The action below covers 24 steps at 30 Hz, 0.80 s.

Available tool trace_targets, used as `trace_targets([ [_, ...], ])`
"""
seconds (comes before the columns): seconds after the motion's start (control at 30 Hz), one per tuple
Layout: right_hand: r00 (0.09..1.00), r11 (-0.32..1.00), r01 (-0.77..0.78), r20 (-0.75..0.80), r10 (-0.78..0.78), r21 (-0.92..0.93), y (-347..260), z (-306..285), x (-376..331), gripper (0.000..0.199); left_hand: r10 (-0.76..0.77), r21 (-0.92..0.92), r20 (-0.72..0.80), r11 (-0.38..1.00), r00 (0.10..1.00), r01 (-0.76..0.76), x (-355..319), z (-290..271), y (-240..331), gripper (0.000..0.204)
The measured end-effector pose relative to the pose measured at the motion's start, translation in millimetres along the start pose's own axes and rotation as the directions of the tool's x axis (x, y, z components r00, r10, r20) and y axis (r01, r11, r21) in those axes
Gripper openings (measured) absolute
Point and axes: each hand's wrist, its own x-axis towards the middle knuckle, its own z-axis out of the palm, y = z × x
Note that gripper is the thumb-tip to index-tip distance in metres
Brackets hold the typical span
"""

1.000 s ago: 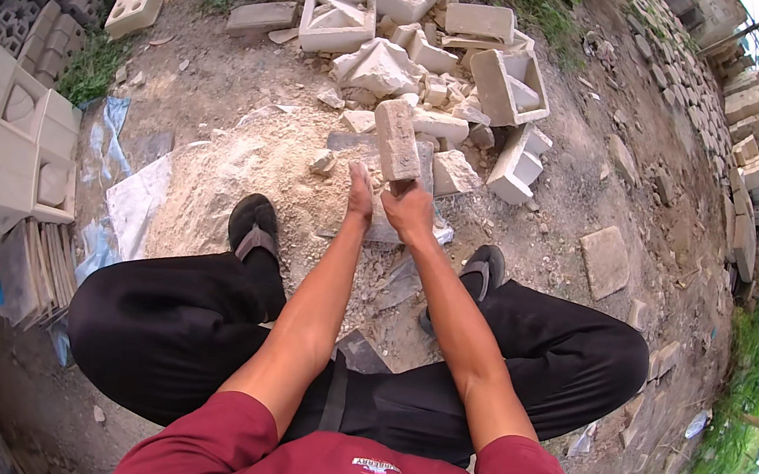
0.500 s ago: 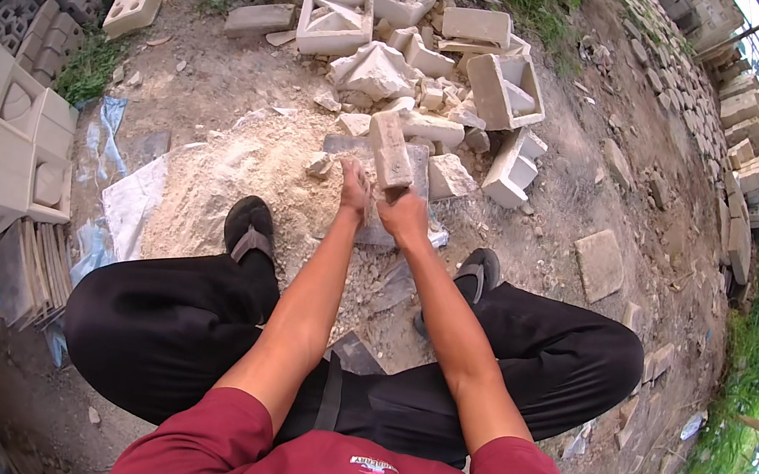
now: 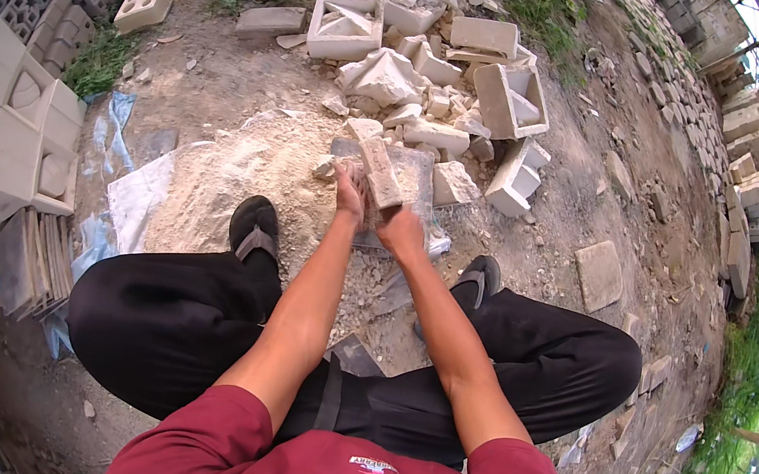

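A long, brick-shaped block point(image 3: 380, 173), dusty and brownish, slants over a flat grey slab point(image 3: 417, 171) in front of me. My right hand point(image 3: 401, 232) is closed at the block's near end, its fingers curled under. Beside the block's left side is my left hand point(image 3: 349, 195), fingers bent inward; what they hold, if anything, is hidden by the block and dust. A small pale chunk point(image 3: 324, 168) lies just left of those fingers. Crushed, cream-coloured rubble point(image 3: 240, 175) is heaped to the left of the slab.
Broken pale blocks point(image 3: 380, 76) pile up beyond the slab, with a hollow block point(image 3: 510, 102) tipped at the right. Moulded blocks point(image 3: 15, 125) are stacked at left, above several leaning flat tiles point(image 3: 33, 262). A square slab point(image 3: 599, 276) lies on the dirt at right. My sandalled feet flank the work spot.
The block has come down and tilted more to the left, with my right hand still at its near end. My left hand stays nearly in place. The whole view has shifted slightly.
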Motion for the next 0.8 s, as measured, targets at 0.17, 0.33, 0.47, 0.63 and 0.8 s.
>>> trace_targets([
  [0.17,0.992,0.996,-0.051,0.115,0.042,0.076,-13.7,-16.4,18.1,0.041,0.001,0.032,0.010,0.999,1.000,-0.002,-8.3,-6.9,-9.6,0.098],
  [0.33,0.992,0.974,0.031,-0.124,-0.004,0.223,-22.8,-15.5,17.3,0.043,0.235,0.118,-0.123,0.968,0.964,-0.221,-4.5,-5.9,5.7,0.084],
  [0.47,0.999,0.999,-0.017,-0.044,0.018,0.030,-6.1,0.9,0.3,0.045,0.345,0.114,-0.328,0.939,0.879,-0.326,6.3,0.6,30.2,0.070],
  [0.63,0.984,0.994,-0.079,0.168,0.066,0.071,-8.7,-16.6,23.3,0.045,0.653,0.676,-0.251,0.646,0.714,-0.354,-3.3,-1.0,56.6,0.030],
  [0.8,0.996,0.974,0.026,-0.085,-0.006,0.227,-22.8,-10.6,16.9,0.048,0.697,0.912,-0.103,0.352,0.710,-0.213,-6.7,-19.4,67.0,0.037],
])
